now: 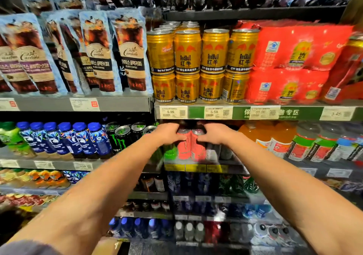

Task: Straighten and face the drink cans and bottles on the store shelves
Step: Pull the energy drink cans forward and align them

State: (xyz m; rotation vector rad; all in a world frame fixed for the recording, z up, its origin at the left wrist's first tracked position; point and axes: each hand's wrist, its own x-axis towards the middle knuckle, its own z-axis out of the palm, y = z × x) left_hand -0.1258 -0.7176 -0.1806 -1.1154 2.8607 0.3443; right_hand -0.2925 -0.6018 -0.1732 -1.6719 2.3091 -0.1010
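Note:
Two tall pink cans stand side by side at the front of the middle shelf. My left hand (168,132) grips the left pink can (184,146) from its left side near the top. My right hand (214,134) grips the right pink can (197,147) from its right side. Both arms reach in from below. A green can (170,152) stands just left of the pink pair, partly hidden by my left wrist. Gold Red Bull cans (188,52) are stacked in two layers on the shelf above.
Black Monster cans (121,138) and blue-capped bottles (80,138) fill the shelf to the left. Orange drink bottles (275,137) stand to the right. Red multipacks (294,58) sit beside the gold cans. Coffee pouches (94,52) hang upper left. The price rail (196,112) overhangs my hands.

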